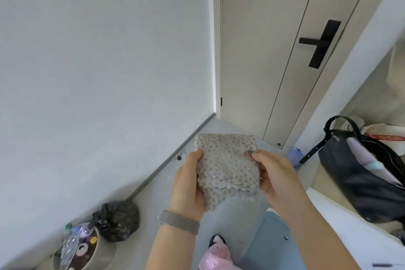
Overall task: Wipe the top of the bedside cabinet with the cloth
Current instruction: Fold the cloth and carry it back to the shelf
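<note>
A folded grey cloth (228, 166) with a dotted, bumpy texture and scalloped edges is held up in front of me over the floor. My left hand (188, 184) grips its left edge, with a mesh band on that wrist. My right hand (274, 175) pinches its right edge near the top. A white surface (341, 221) at the lower right, perhaps the cabinet top, carries a black handbag (361, 173); I cannot tell for sure that it is the bedside cabinet.
A closed door (285, 50) with a black handle (320, 44) stands ahead. At the lower left a full waste bin (83, 250) and a tied black rubbish bag (118, 221) sit by the wall. A blue bottle (293, 155) stands on the floor near the door.
</note>
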